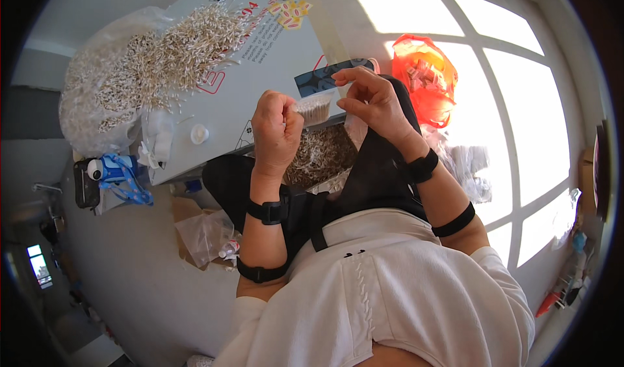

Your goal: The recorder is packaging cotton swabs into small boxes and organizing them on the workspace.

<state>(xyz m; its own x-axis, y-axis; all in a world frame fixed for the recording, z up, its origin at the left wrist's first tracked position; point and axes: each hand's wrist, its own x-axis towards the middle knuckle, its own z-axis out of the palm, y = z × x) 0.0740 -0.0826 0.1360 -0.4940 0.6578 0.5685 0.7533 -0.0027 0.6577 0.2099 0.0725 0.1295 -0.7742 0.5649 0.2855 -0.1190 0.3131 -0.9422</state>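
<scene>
My left hand (276, 123) is closed, its fingertips pinching the edge of a small clear pack of cotton swabs (314, 109). The pack hangs level above my lap, its white swabs side by side. Just right of it, my right hand (377, 104) is raised with thumb and fingers apart and nothing visible between them. Below the pack, between my legs, a container full of loose cotton swabs (322, 156) shows partly. A large heap of cotton swabs (201, 45) spills from a clear plastic bag (81, 101) onto the white printed table surface (227, 117).
A small white round cap (199, 134) lies near the table's front edge. Several yellow-white packets (290, 13) sit at its far end. A red plastic bag (426, 81) stands to the right. On the floor at left is a cardboard box (185, 221) with clear plastic.
</scene>
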